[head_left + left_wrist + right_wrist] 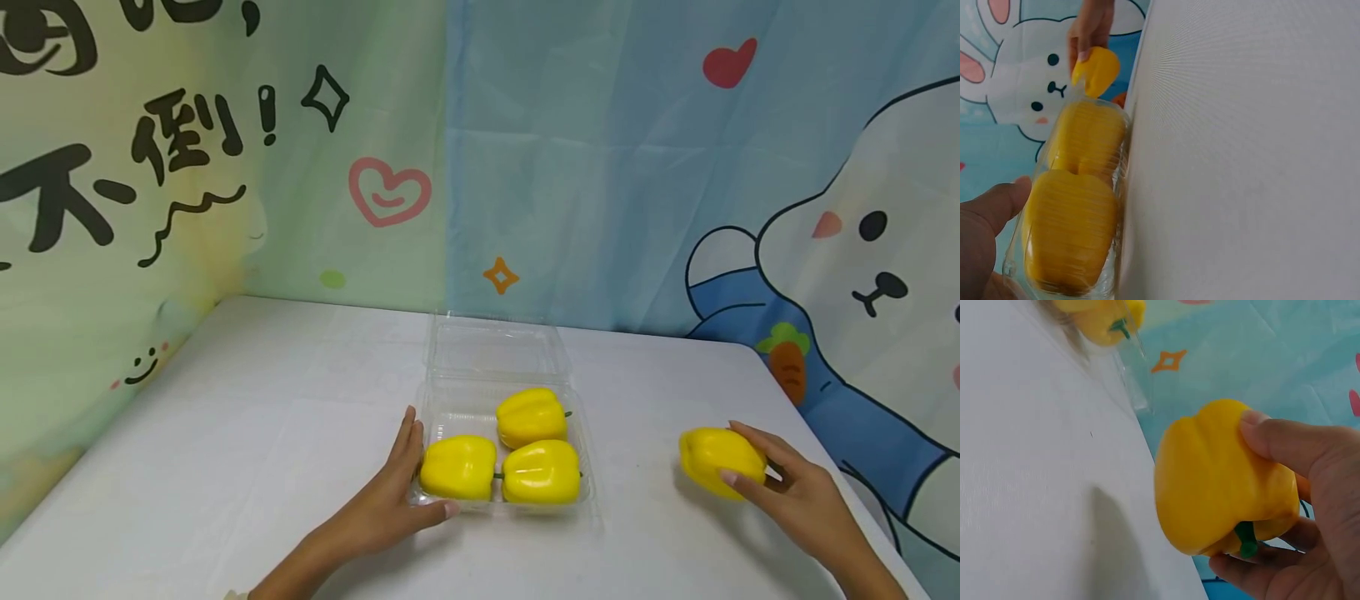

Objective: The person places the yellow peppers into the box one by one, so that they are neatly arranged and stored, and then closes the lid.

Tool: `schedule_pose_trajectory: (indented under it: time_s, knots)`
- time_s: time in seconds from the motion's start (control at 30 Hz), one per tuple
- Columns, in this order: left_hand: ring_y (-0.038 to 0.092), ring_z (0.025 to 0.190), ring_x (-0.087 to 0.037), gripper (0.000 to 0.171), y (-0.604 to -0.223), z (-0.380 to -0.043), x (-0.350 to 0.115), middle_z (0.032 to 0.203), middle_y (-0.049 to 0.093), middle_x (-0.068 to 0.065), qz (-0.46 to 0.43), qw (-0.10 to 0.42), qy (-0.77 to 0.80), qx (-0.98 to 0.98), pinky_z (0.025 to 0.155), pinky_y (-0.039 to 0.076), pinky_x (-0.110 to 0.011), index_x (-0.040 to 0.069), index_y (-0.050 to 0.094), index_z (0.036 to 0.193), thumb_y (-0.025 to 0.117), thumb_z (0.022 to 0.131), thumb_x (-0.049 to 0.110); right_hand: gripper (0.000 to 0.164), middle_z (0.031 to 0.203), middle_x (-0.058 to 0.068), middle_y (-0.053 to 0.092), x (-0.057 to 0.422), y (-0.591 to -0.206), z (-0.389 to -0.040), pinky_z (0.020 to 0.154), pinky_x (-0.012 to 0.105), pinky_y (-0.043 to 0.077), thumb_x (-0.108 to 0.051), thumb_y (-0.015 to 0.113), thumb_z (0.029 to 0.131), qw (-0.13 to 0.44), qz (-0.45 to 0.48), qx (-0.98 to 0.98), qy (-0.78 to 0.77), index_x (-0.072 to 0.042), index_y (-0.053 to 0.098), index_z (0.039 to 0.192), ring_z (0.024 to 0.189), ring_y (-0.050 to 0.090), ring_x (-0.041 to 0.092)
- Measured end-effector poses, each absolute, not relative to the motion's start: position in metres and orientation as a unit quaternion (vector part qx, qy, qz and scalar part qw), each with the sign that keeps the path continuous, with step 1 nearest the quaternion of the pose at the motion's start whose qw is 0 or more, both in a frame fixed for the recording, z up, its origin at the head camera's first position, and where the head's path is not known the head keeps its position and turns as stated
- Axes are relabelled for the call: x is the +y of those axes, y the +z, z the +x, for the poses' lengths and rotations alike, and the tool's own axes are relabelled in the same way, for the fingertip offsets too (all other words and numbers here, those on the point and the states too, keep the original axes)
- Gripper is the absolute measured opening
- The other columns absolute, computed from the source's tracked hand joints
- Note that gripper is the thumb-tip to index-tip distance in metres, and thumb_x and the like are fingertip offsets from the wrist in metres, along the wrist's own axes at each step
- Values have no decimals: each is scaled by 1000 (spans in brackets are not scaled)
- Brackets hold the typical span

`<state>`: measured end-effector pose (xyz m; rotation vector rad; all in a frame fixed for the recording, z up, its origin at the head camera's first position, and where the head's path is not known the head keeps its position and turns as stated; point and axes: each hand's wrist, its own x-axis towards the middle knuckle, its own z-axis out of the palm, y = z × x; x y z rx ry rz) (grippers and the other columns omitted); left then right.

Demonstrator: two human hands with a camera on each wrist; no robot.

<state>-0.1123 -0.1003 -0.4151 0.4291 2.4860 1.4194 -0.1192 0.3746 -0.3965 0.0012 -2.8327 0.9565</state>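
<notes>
My right hand (pixel 798 492) grips a yellow bell pepper (pixel 718 461) between thumb and fingers, held above the table at the right. In the right wrist view, the green stem (pixel 1246 539) of this pepper points toward the palm. A clear plastic clamshell box (pixel 459 423) stands mid-table with its lid (pixel 498 350) folded back. Inside lie three yellow peppers: one at the back right (pixel 531 417), one at the front right (pixel 542 472) and one at the front left (pixel 459 468). My left hand (pixel 393 492) rests against the box's front left corner, fingers straight along its side, thumb at the front rim.
The white table (pixel 225 450) reaches back to a printed cloth backdrop (pixel 570 167) with a cartoon bear, hearts and lettering. A stretch of tabletop separates the box from the right hand, and the table's right edge runs close by that hand.
</notes>
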Motion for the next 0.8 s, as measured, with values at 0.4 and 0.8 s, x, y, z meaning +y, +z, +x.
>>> schedule_pose_trajectory:
  time_s: [0.4,0.8]
  knots:
    - [-9,145,-24,113,-415,-113,-101,158,-23,-2,144,123,485,854,112,9,-54,6,-2,155,75,83,46,64,140,25,46,352,-391,-118,74,10,48,-26,71,91,109,16,-932,346,-2,45,145,117,47,43]
    - [-10,145,-22,112,-415,-111,-101,158,-24,0,151,127,488,850,113,8,-53,6,-3,155,74,84,46,59,138,17,49,320,-381,-114,77,6,44,-18,69,92,147,62,-910,383,-7,45,146,104,41,-14]
